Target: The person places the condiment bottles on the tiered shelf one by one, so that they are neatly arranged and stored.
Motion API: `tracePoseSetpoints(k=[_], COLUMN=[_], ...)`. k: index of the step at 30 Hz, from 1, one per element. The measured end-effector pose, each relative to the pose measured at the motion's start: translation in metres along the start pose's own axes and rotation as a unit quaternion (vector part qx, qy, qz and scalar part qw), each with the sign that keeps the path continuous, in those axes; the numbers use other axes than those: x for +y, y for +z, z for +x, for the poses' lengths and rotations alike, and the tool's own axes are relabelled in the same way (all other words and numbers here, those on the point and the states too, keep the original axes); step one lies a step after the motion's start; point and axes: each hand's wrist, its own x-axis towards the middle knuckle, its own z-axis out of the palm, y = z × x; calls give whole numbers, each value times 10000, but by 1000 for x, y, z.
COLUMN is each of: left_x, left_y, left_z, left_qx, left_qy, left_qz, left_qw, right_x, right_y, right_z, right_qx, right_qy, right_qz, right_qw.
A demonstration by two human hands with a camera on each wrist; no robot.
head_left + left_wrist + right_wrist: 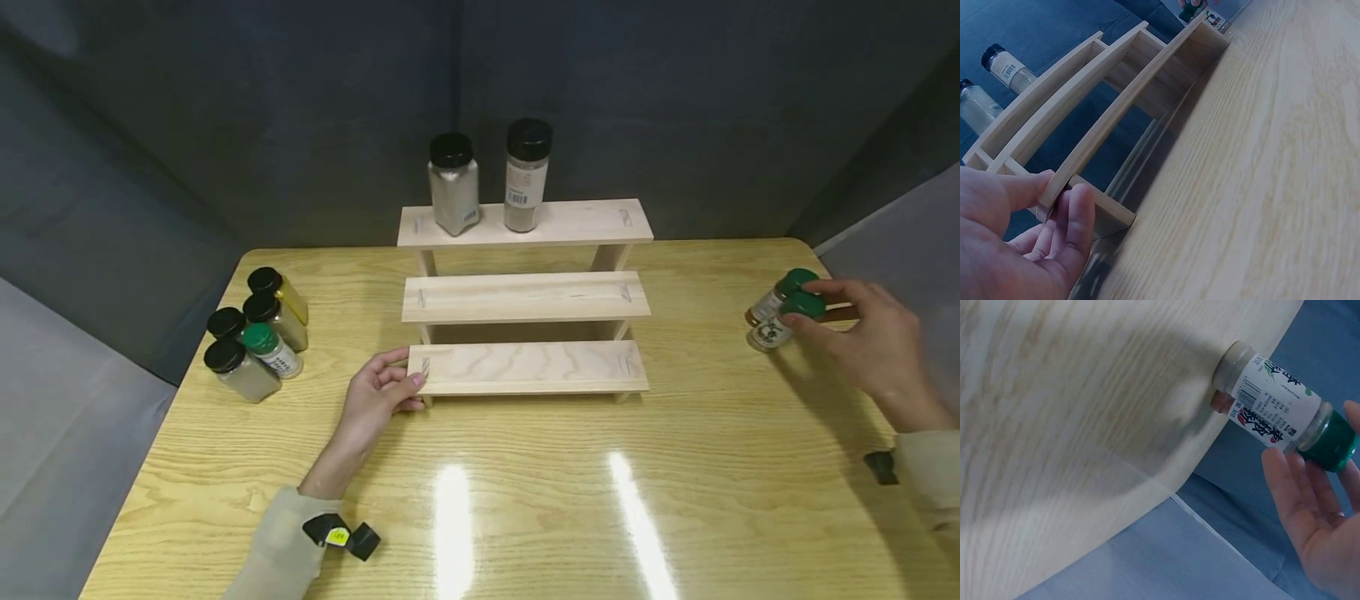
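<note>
A three-tier wooden shelf stands at the middle of the table. My left hand pinches the left end of its lowest board, thumb on top and fingers underneath, as the left wrist view also shows. On the top tier stand a square black-capped jar and a round black-capped jar. At the far right, my right hand holds the green cap of the nearer spice jar between thumb and fingers. A second green-capped spice jar stands right behind it, partly hidden.
At the table's left is a cluster of several jars, among them a green-capped jar, a square black-capped jar and a yellow jar. Dark cloth hangs behind the table.
</note>
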Motion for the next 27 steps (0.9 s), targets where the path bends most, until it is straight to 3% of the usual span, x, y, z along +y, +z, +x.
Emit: tracePoseSetpoints(k=[15, 27], left_x=[-1, -2], left_y=[-1, 0], left_z=[1, 1], left_qx=[-46, -33], left_qy=[41, 48], left_qz=[46, 95], left_qw=[10000, 9999], right_x=[4, -32], right_y=[4, -20], right_z=[-2, -6], right_qx=[576, 887], right_qy=[1, -299], right_qz=[399, 817], right_qw=[9975, 9923])
